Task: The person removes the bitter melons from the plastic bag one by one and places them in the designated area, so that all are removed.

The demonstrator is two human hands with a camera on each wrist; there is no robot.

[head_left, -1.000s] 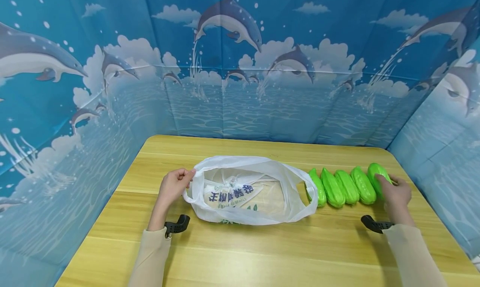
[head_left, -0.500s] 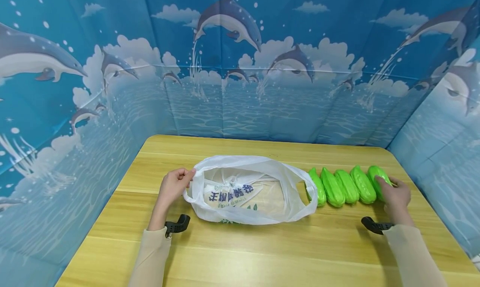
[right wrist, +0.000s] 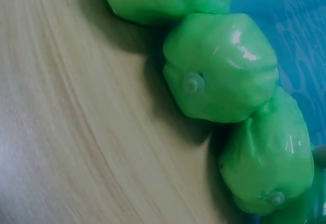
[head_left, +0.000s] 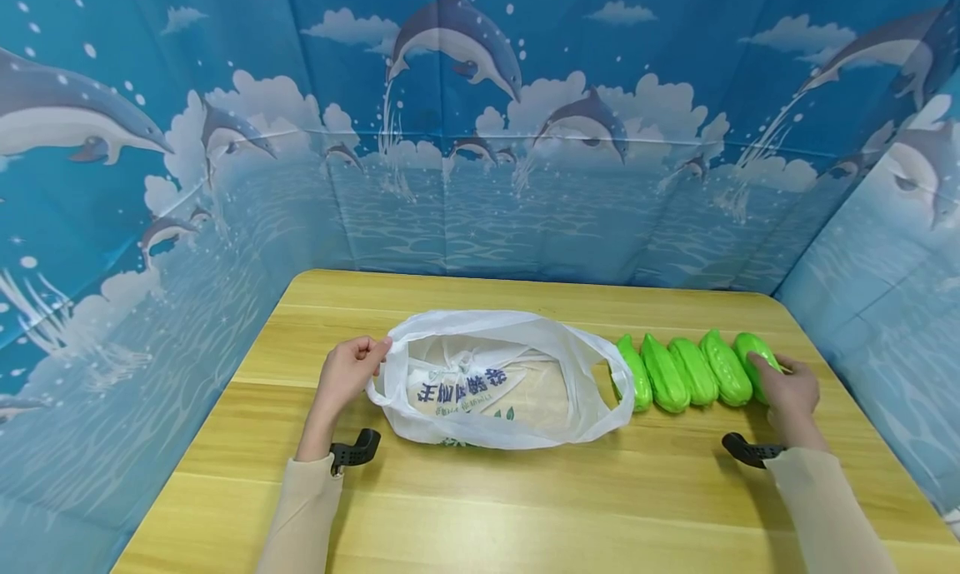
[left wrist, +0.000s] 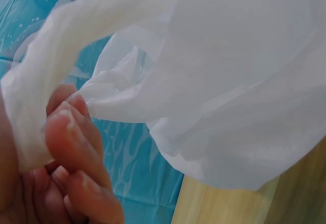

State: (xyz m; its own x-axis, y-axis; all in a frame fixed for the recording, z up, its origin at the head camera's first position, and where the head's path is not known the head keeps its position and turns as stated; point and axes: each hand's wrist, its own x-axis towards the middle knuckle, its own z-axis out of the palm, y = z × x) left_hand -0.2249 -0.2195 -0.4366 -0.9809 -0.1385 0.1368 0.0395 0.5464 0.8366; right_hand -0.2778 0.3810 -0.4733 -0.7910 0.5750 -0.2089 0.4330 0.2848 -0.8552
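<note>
In the head view my left hand (head_left: 351, 374) pinches the left handle of a white plastic carrier bag (head_left: 517, 434), whose mouth gapes upward. The left wrist view shows curled fingers (left wrist: 76, 137) round the handle's film. Inside the bag lies a beige package (head_left: 543, 391) with blue printed characters. At the right, my right hand (head_left: 793, 395) grips the rightmost of several glossy green gourd-shaped vegetables (head_left: 752, 353), thumb on its near left side. That vegetable rests at the end of the row; most of my right fingers are hidden in the right wrist view.
Other ridged green vegetables (head_left: 693, 372) lie side by side between the bag and my right hand. The leftmost is partly behind the bag's right handle. A wooden table (head_left: 525, 507) carries everything. Blue dolphin-printed curtains (head_left: 480, 207) stand behind and at both sides.
</note>
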